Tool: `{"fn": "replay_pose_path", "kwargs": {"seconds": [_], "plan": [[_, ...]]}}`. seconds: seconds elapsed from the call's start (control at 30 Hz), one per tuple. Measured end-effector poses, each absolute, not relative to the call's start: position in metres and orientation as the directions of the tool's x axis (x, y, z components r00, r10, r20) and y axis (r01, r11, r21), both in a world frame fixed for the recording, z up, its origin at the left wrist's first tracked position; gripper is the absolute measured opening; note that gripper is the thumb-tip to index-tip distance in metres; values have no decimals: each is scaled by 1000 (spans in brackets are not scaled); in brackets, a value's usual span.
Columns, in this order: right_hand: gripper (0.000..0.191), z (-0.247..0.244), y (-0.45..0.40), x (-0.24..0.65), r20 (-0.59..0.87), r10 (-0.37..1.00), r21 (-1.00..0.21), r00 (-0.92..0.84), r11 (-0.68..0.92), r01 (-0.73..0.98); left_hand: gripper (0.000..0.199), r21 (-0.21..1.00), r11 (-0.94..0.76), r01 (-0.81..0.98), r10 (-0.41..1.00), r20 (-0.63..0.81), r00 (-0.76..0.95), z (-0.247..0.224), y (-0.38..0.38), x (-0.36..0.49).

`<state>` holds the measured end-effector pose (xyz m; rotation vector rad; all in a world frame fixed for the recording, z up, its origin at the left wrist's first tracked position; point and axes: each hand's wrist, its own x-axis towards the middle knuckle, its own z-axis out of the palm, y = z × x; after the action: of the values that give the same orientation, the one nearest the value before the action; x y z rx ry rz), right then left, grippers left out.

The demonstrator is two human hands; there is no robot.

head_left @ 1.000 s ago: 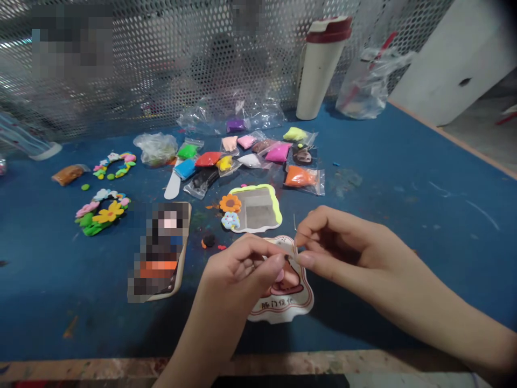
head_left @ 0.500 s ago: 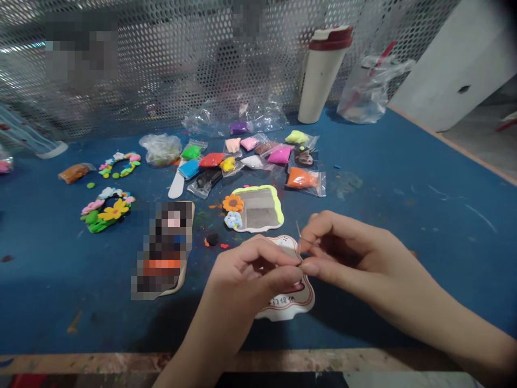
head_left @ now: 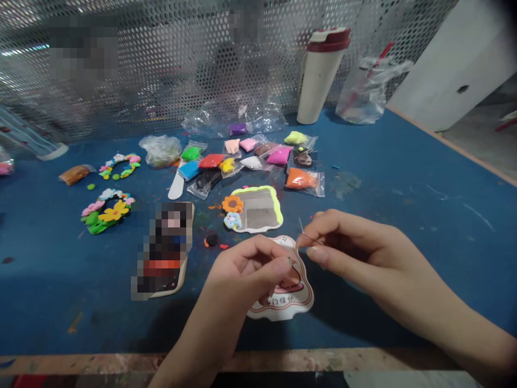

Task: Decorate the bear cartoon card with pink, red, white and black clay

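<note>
Over a white card (head_left: 291, 308) with a pink drawing and handwritten characters, my left hand (head_left: 250, 275) is closed in a pinch. A tiny dark speck shows at its thumb tip, too small to name. To its right, my right hand (head_left: 355, 253) pinches a thin needle-like pin (head_left: 304, 229) between thumb and index finger, its tip pointing up and left. A small gap separates the two hands. Just beyond them lies a mirror (head_left: 258, 209) with a yellow-green clay edge, an orange clay flower (head_left: 232, 203) and a light-blue clay flower (head_left: 232, 221).
Small bags of coloured clay, such as an orange one (head_left: 302, 179), lie behind the mirror. A phone (head_left: 172, 248) and two clay-decorated rings (head_left: 108, 210) are at left. A tall cup (head_left: 321, 78) and a plastic bag (head_left: 363, 94) stand by the perforated metal panel (head_left: 161, 70).
My hands were touching at the fingertips and are now slightly apart. The right hand has shifted a little to the right with the pin, uncovering more of the card.
</note>
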<state>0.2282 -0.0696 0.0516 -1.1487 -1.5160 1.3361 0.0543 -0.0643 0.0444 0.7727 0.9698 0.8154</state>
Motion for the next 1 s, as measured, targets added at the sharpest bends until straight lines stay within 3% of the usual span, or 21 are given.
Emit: {"fn": "replay_pose_path", "kwargs": {"seconds": [0.27, 0.57, 1.0], "plan": [[11, 60, -69, 227, 165, 954, -892, -251, 253, 374, 15, 848, 481, -221, 851, -393, 348, 45, -67, 54], [10, 60, -68, 228, 198, 943, -855, -269, 300, 424, 11, 832, 516, -203, 827, -421, 373, 45, -64, 53], [9, 59, -68, 228, 218, 930, -846, -295, 331, 419, 11, 836, 455, -307, 856, -317, 408, 44, -66, 50]]}}
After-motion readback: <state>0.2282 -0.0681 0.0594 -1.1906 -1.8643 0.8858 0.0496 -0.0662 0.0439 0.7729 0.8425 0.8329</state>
